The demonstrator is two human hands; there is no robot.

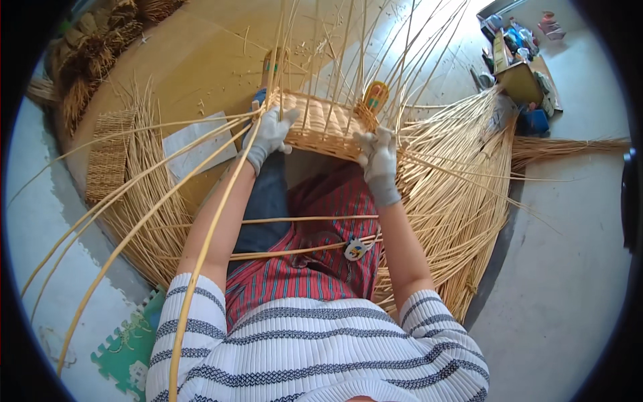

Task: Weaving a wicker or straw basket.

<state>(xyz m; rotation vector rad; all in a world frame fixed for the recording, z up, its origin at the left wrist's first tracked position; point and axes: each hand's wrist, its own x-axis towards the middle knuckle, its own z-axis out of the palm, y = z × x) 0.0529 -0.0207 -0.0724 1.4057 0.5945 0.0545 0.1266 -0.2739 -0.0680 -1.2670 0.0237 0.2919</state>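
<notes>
Apparent step: weaving the basket (321, 122), far centre. Left hand (270, 136) pinches its left corner; right hand (379, 153) fingers curl at its right corner, grip unclear. Next move likely calls for steady bracing.

Top (315, 338), one: white, ribbed, crossed by dark bands in a small lattice pattern. Sleeves (194, 311): short, banded to match, forearms bare below. Gloves, one pair: pale grey-white on left hand (270, 134) and right hand (380, 157), with greyer, close-fitting cuffs (384, 191). Lap cloth (268, 288), one: red, with thin dark and pale stripes; apron or skirt, I cannot tell from here. Ornament (355, 250), one: small, whitish, rounded, with a coloured figure. Trouser leg (268, 191): dark blue, partly covered.
</notes>
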